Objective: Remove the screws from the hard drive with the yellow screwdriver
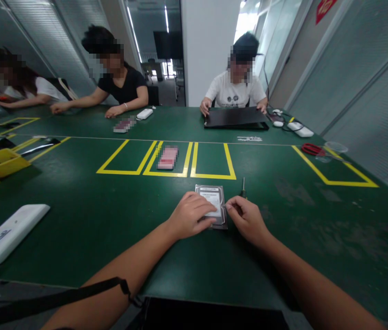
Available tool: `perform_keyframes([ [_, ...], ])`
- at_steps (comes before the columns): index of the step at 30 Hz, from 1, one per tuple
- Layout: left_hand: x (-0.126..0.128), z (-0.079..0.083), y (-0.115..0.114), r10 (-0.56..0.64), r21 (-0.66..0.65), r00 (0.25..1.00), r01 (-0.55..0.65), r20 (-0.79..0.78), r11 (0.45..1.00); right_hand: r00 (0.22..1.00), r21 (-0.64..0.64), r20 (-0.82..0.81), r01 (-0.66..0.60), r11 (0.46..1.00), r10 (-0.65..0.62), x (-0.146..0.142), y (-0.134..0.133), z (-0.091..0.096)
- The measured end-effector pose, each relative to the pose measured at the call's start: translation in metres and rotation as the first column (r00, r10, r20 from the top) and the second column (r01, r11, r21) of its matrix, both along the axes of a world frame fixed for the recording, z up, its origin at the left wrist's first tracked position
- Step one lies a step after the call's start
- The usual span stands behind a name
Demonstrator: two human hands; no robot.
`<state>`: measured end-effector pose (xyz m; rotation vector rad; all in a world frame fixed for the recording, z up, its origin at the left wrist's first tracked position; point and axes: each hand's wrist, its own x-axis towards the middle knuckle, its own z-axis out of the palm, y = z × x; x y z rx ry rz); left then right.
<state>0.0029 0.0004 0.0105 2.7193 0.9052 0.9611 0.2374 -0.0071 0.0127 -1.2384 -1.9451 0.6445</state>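
since its casing looks like metal, i judge the hard drive (219, 200) to be stiff and fairly heavy for its size, with little that would give under a grip. it lies label up on the green table (121, 215), partly under the fingers of my left hand (191, 214) and just to the left of my right fingertips. my left fingers lie close to one another across the pale label (213, 195), the thumb set apart toward the near edge, so they rest on the drive rather than wrap around it. the thumb and forefinger of my right hand (249, 219) are close together beside the drive's right edge; whether they pinch something small or touch the casing, i cannot tell. just beyond those right fingers a screwdriver (243, 184) points away from me, its handle partly hidden, and i cannot tell if i touch it. the drive's flat top is probably smooth enough to slide under light fingertips, so the better hold is by the two long sides: thumb along one, fingers along the other, clear of the underside, where i would expect delicate parts. pressing should do less harm than a knock, as the insides are likely fragile however solid the shell seems.
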Motion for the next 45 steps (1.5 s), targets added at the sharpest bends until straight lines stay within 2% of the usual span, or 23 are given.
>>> perform_keyframes([
  [8, 0.020, 0.005, -0.006, 0.086, 0.091, 0.996, -0.088, 0.020, 0.992, 0.997, -0.011, -0.055, -0.050, 0.999, 0.050, -0.004, -0.001, 0.002],
  [18, 0.033, 0.013, -0.011, 0.156, 0.152, 0.986, -0.164, 0.060, 0.975, 0.943, -0.233, -0.314, -0.188, 0.954, 0.109, -0.005, -0.005, 0.005],
  [26, 0.037, 0.023, -0.013, 0.160, 0.230, 0.987, -0.160, 0.020, 0.960, 0.922, -0.273, -0.372, -0.217, 0.937, 0.105, 0.000, -0.003, 0.009],
  [31, 0.038, 0.028, -0.011, 0.154, 0.176, 0.987, -0.145, -0.040, 0.974, 0.931, -0.235, -0.344, -0.209, 0.949, 0.119, 0.002, -0.004, 0.014],
  [34, 0.039, 0.031, -0.010, 0.151, 0.089, 0.988, -0.152, 0.021, 0.984, 0.957, -0.141, -0.262, -0.165, 0.976, 0.124, 0.004, -0.003, 0.017],
  [36, 0.040, 0.032, -0.009, 0.156, 0.012, 0.980, -0.159, 0.121, 0.987, 0.990, -0.008, -0.122, -0.073, 0.997, 0.072, 0.007, -0.002, 0.018],
  [38, 0.039, 0.032, -0.008, 0.178, -0.057, 0.961, -0.169, 0.211, 0.984, 0.997, 0.146, 0.068, 0.017, 0.989, -0.028, 0.011, 0.000, 0.016],
  [41, 0.037, 0.029, -0.007, 0.214, -0.124, 0.937, -0.186, 0.275, 0.975, 0.921, 0.286, 0.342, 0.085, 0.954, -0.185, 0.017, 0.004, 0.010],
  [45, 0.033, 0.022, -0.004, 0.194, -0.175, 0.934, -0.146, 0.301, 0.974, 0.788, 0.314, 0.548, 0.116, 0.942, -0.280, 0.020, 0.007, 0.004],
])
